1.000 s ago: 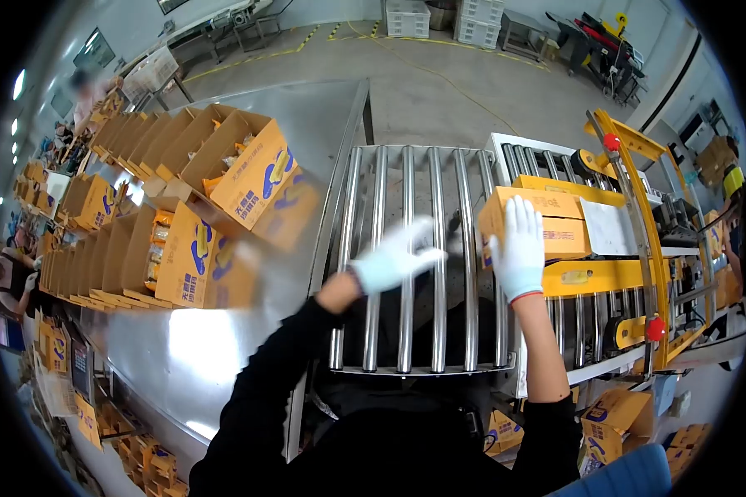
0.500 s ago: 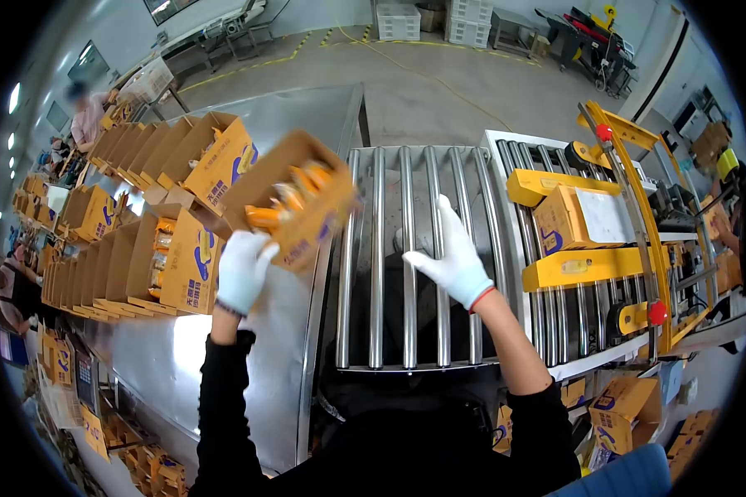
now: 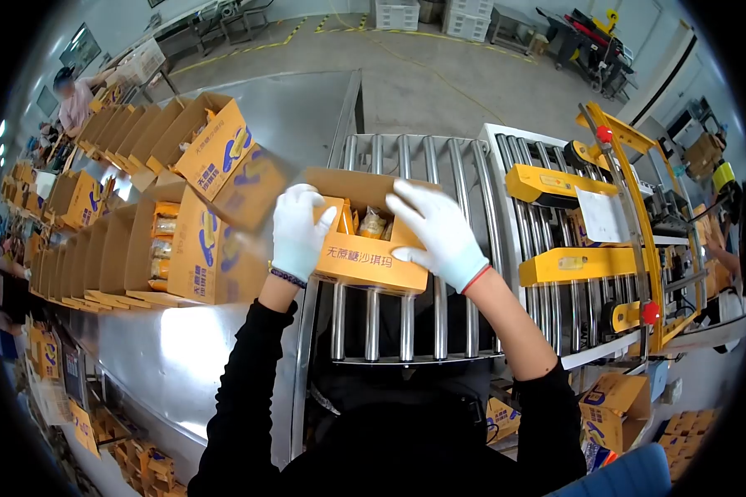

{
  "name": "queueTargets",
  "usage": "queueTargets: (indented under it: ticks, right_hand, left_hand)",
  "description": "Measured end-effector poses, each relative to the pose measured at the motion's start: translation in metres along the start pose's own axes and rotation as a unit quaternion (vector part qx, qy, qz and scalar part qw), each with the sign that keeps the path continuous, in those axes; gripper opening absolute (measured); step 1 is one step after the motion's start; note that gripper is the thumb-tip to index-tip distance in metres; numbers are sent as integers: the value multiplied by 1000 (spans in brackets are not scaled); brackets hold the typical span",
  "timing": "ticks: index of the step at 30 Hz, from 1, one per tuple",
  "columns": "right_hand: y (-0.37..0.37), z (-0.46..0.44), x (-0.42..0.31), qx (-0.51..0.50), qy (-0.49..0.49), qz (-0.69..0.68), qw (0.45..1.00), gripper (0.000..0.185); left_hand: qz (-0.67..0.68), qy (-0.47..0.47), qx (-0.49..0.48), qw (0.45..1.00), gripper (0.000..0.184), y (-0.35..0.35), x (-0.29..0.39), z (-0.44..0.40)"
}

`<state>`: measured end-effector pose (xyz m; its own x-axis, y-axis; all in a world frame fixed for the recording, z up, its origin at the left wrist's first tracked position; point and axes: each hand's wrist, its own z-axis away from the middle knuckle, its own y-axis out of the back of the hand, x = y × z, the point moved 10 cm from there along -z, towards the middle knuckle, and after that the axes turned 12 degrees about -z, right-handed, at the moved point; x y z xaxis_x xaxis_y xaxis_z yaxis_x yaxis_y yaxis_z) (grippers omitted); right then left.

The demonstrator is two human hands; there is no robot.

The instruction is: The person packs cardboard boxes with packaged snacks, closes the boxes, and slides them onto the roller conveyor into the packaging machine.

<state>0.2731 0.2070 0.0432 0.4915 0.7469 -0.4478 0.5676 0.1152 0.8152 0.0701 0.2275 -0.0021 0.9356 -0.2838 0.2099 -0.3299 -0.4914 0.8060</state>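
An open yellow cardboard carton rests on the rollers in front of me, wrapped snacks showing inside. My left hand, in a white glove, is closed at the carton's left edge, with a left end flap turned inward beside the thumb. At the right end, my gloved right hand grips the carton, its thumb over the front wall and its fingers across the top by the flap. Both hands hide parts of the carton's ends.
The roller conveyor leads right to a yellow-framed machine with side guides. Rows of open cartons stand on the metal table at left. A person in pink is at the far left.
The carton moved from the table side onto the rollers and now sits level. My right hand came over to its right end. The carton between the yellow guides went farther into the machine.
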Motion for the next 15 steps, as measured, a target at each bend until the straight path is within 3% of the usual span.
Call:
queueTargets:
  ticks: [2,3,4,5,6,9,11,12,13,14,15]
  right_hand:
    - [27,-11,-11,75,-39,106,991,88]
    - [20,-2,-7,92,-59,90,990,99]
    - [15,9,-19,71,-60,69,993,102]
    - [-3,26,-26,33,-54,21,998,103]
    - [-19,43,-27,-6,-48,-25,999,104]
    - [-21,73,10,-26,-74,36,996,100]
    - [7,71,41,-25,-159,111,981,105]
    - [12,74,67,-20,-193,184,964,111]
    - [20,69,77,-14,-202,190,961,112]
    - [28,65,83,-6,-211,197,957,113]
    - [26,65,93,-5,-207,199,958,113]
  left_hand:
    - [85,172,52,980,46,1,-34,18]
    - [177,221,35,958,59,-20,-56,34]
    - [172,225,36,959,59,-15,-58,36]
    - [338,254,-34,905,60,-30,-58,37]
    - [494,274,-100,819,61,-43,-48,38]
    - [457,260,-153,837,45,-62,-14,15]
    - [430,304,-44,849,34,-56,23,-8]
    - [323,295,-47,898,47,-81,34,-12]
    - [375,228,-2,899,49,-104,64,-18]
    - [376,213,-48,901,56,-85,108,-20]
    - [411,181,-179,875,65,-113,133,-13]
